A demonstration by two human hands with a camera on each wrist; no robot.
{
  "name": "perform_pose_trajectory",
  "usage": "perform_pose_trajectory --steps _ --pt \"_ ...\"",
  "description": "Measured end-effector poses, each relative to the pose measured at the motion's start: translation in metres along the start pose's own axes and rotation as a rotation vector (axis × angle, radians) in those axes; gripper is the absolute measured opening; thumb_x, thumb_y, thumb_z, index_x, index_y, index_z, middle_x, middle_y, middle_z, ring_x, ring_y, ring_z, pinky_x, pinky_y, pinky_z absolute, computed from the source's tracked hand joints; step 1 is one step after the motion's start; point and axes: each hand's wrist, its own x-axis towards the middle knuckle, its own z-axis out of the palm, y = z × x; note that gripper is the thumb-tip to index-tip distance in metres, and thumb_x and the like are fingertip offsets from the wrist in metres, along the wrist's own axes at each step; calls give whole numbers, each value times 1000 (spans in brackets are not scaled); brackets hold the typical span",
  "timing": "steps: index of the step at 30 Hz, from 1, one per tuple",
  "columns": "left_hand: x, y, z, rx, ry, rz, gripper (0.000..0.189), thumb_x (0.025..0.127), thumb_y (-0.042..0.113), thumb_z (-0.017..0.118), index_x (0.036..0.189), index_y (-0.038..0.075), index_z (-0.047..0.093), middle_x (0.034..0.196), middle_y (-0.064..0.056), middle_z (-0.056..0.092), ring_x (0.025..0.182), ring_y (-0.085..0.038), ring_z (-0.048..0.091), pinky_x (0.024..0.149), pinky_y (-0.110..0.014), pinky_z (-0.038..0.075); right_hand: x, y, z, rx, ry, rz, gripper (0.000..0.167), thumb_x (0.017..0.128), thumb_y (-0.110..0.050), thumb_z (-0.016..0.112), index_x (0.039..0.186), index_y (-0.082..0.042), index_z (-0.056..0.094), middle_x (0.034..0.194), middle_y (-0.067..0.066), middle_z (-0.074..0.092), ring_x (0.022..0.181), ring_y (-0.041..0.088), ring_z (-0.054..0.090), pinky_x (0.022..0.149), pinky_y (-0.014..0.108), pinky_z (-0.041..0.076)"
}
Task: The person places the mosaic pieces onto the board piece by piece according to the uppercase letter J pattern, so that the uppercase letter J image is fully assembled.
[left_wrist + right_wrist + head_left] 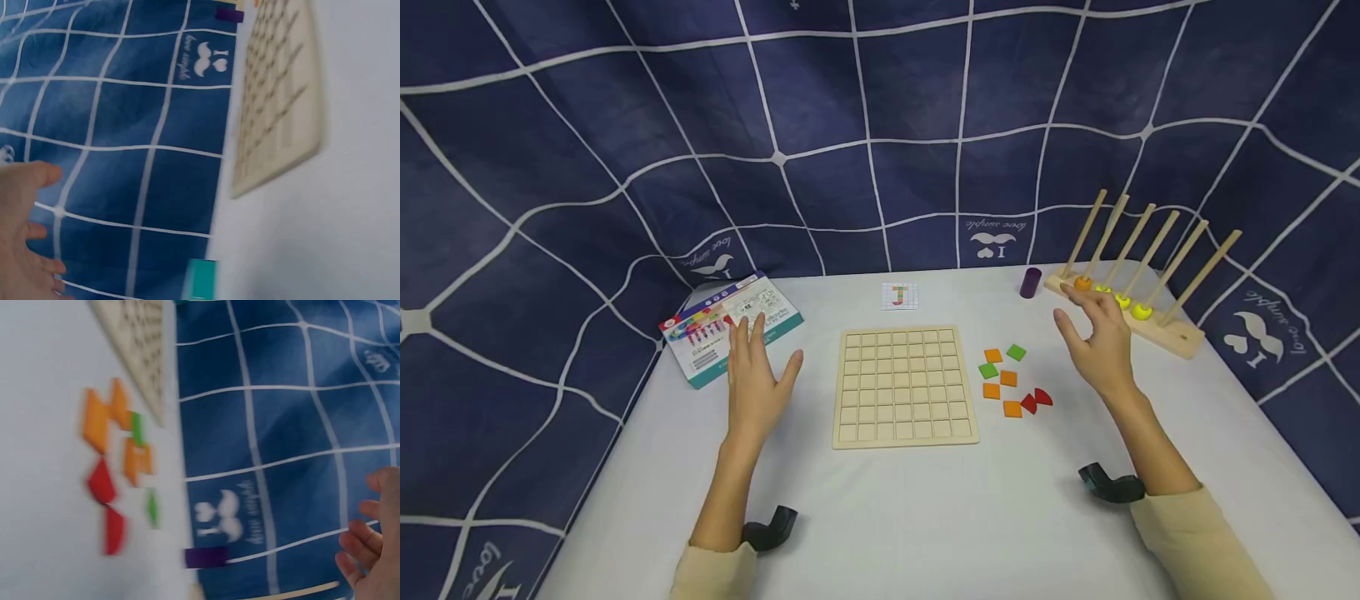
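My left hand [756, 387] hovers over the table left of the wooden grid board [906, 387], fingers extended and holding nothing. Behind its fingertips lies a printed box [730, 325]. To the right of the board my right hand [1099, 343] is raised, loosely bent and empty, just in front of the wooden peg stand [1180, 337]. Between board and right hand lie several orange square tiles [991, 391], green square tiles [1016, 352] and red wedge-shaped tiles [1042, 397]. Both wrist views show the hands off the table, with nothing in them.
A purple cylinder [1030, 282] stands at the back, left of the peg stand. Behind the board lies a small card [899, 296] with a coloured letter-like pattern. Orange and yellow beads [1142, 312] sit low on some pegs. A dark blue curtain [880, 142] closes off the back.
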Motion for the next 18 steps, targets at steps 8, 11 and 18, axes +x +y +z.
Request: perform_pose_trajectory --steps 8,11,18 --pt "-24 -21 40 -226 -209 -30 89 83 41 66 149 14 12 153 -14 8 139 -33 5 107 -56 16 -24 34 36 91 -98 164 35 89 -23 62 122 -12 62 78 7 46 69 17 42 57 21 34" --pt "-32 -27 52 -260 -365 0 99 78 45 71 150 19 8 153 -13 6 139 -34 3 106 -57 16 -28 44 46 97 -167 184 34 88 -27 64 120 -15 64 72 6 39 62 16 34 50 25 28" --pt "-48 -35 79 -219 -586 91 125 57 63 77 150 17 8 153 -13 7 140 -27 -1 108 -52 14 -28 54 65 106 -373 193 34 81 -30 72 113 -17 67 55 3 36 46 18 34 40 26 25"
